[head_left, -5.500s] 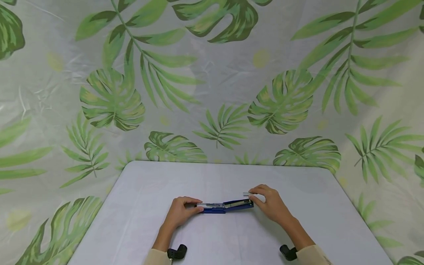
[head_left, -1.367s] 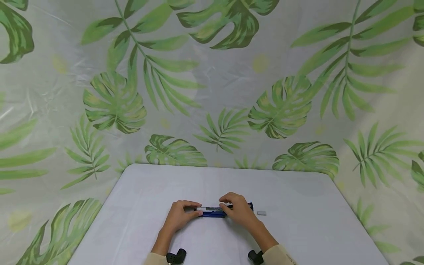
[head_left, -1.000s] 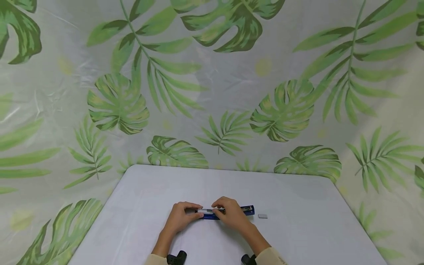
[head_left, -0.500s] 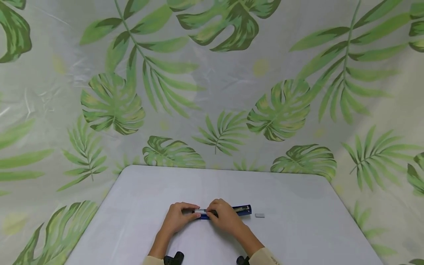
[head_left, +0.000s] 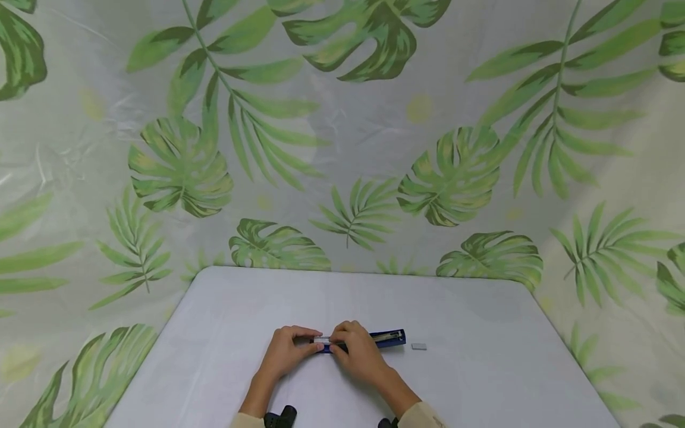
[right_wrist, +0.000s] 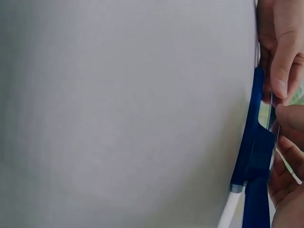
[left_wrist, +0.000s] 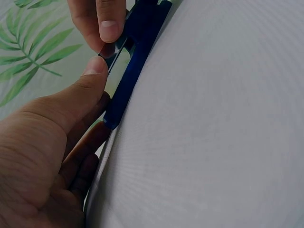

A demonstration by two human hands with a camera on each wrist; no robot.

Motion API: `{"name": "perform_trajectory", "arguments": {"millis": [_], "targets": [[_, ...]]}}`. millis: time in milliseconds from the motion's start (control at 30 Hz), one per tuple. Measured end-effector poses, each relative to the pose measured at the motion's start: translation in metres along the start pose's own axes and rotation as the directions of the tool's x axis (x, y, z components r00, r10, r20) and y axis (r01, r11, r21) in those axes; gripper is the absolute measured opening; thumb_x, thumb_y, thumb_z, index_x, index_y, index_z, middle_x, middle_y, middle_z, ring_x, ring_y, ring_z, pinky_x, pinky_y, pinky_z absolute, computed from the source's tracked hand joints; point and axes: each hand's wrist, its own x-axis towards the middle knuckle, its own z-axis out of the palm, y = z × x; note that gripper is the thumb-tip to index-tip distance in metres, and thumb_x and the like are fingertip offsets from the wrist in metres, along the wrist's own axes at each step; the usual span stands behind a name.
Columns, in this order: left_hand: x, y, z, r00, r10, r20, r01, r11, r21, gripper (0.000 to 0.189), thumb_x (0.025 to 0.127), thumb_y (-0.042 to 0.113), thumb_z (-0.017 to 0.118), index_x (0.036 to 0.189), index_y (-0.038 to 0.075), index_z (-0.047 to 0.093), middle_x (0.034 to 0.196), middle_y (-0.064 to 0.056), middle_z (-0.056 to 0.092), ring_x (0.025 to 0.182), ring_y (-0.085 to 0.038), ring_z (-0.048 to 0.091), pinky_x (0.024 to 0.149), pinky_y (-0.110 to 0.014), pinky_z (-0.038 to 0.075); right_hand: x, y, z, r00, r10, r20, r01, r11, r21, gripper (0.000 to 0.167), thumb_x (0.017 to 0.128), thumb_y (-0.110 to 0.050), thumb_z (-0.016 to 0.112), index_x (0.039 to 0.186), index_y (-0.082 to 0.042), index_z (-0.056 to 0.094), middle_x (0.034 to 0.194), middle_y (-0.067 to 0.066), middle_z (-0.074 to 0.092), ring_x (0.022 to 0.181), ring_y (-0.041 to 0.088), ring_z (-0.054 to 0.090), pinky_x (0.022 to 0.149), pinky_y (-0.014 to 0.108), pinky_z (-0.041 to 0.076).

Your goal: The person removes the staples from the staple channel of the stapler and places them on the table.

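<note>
A dark blue stapler (head_left: 389, 338) lies across the middle of the white table, folded open with its top arm swung out to the right. My left hand (head_left: 286, 353) grips its left end between thumb and fingers. Close beside it, the thumb and fingertips of my right hand (head_left: 360, 354) pinch at the metal rail; what exactly they hold there I cannot tell. In the left wrist view the stapler (left_wrist: 126, 90) stands on edge, both hands' fingertips nearly meeting at the rail. The right wrist view shows the stapler's blue body (right_wrist: 251, 147) and its hinge.
A small grey strip of staples (head_left: 419, 346) rests on the white table (head_left: 471, 368), just right of the stapler's swung-out arm. Behind the table's far edge hangs a leaf-patterned sheet (head_left: 348, 148).
The staple strip, earlier held in my right hand, now lies on the table. My right hand has come down to the rail and slid left along it towards my left hand, which stays put.
</note>
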Motion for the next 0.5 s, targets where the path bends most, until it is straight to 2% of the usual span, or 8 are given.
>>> {"name": "perform_trajectory", "arguments": {"millis": [100,267,500], "targets": [[0.0016,0.0007,-0.0008,1.000,0.013,-0.016,-0.013,1.000,0.004,0.023,0.081,0.045,0.086,0.103,0.039,0.081,0.106,0.014,0.079,0.109,-0.016,0.073,0.100,-0.044,0.056,0.0020,0.0004,0.0025,0.999,0.021,-0.033,-0.020,1.000,0.020,0.008,0.094,-0.024,0.077,0.098,-0.018,0.080,0.108,-0.006,0.070,0.100,0.014,0.060,0.088,0.034,0.053],[0.0018,0.0013,-0.0012,1.000,-0.007,-0.012,0.007,1.000,0.006,0.023,0.080,0.044,0.087,0.102,0.041,0.081,0.106,0.016,0.078,0.110,-0.014,0.072,0.102,-0.043,0.055,0.0050,0.0001,0.0049,0.997,0.041,-0.063,-0.039,0.998,0.044,0.007,0.094,-0.026,0.078,0.095,-0.020,0.079,0.104,-0.007,0.072,0.099,0.013,0.063,0.088,0.035,0.054],[-0.0005,0.0007,0.0003,1.000,-0.014,-0.010,0.014,1.000,-0.002,0.024,0.080,0.043,0.087,0.102,0.039,0.081,0.105,0.015,0.078,0.110,-0.014,0.072,0.102,-0.042,0.055,0.0060,-0.0038,0.0050,0.995,0.075,-0.072,-0.067,0.993,0.100,0.009,0.091,-0.026,0.081,0.095,-0.020,0.076,0.096,-0.008,0.072,0.093,0.011,0.064,0.084,0.033,0.055]]}}
